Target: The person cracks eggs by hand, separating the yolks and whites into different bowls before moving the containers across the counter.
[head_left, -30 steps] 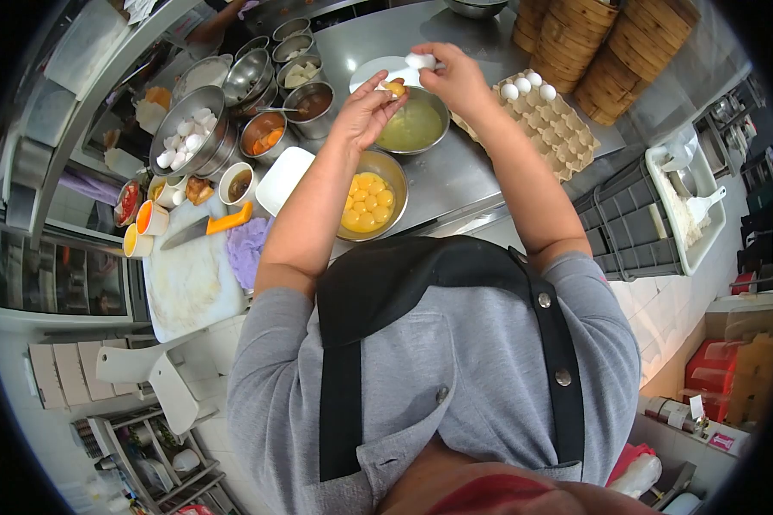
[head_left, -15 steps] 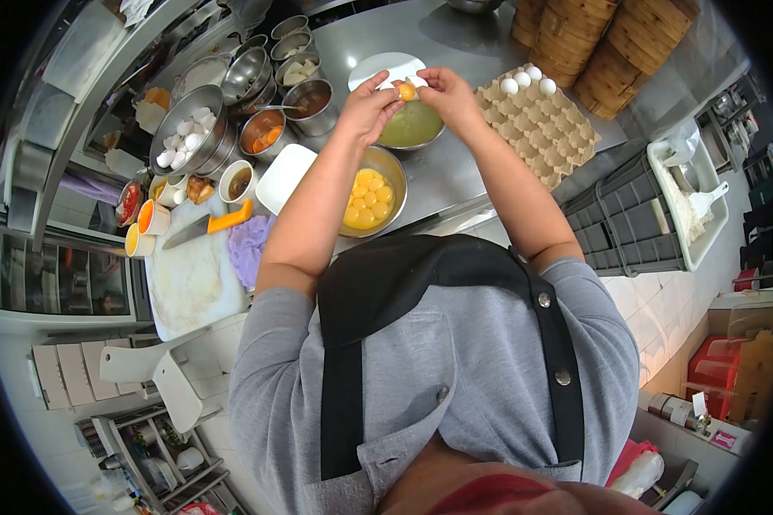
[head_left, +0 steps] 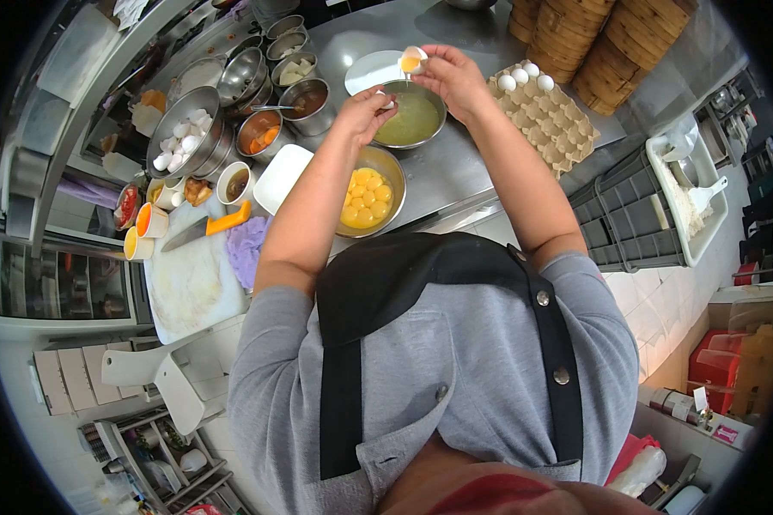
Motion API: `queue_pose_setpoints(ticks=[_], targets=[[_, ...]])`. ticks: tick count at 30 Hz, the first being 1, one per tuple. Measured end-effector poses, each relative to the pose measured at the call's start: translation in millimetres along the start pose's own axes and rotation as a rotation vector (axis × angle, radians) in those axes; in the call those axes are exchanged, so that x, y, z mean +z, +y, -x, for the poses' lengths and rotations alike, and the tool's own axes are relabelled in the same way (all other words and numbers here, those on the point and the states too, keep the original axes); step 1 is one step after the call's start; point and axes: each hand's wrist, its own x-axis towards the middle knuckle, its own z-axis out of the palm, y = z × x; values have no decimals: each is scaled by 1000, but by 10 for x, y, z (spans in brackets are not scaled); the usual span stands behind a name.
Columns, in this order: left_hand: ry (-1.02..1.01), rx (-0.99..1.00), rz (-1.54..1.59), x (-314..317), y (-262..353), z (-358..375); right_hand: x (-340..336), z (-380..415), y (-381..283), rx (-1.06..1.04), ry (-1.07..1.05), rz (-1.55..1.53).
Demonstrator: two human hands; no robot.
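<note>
My right hand grips a half eggshell with an orange yolk in it, tilted above the far metal bowl. A thin strand of egg white hangs from the shell. Lower and to the left, my left hand pinches the other half eggshell, mostly hidden by the fingers. Beneath both hands, the bowl of egg whites holds pale yellow-green liquid. Closer to me, a metal bowl of yolks stands by my left forearm, with several whole yolks inside.
An egg carton with several white eggs stands at the right, before stacked bamboo steamers. Leftward are a bowl of eggshells, a white square dish, and a yellow-handled knife on a cutting board. A white plate lies behind the bowls.
My hands have moved apart. The right rose slightly with the yolk in its shell half, while the left dropped a little down and left with the other half.
</note>
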Motion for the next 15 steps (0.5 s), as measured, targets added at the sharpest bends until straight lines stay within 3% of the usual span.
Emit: queue_pose_setpoints(ticks=[6, 8, 15], targets=[[98, 27, -368, 44, 7, 50, 158, -71, -461, -154, -94, 78], [71, 95, -582, 32, 30, 55, 146, -76, -457, -148, -102, 109], [88, 324, -870, 17, 78, 71, -12, -41, -111, -20, -62, 205]])
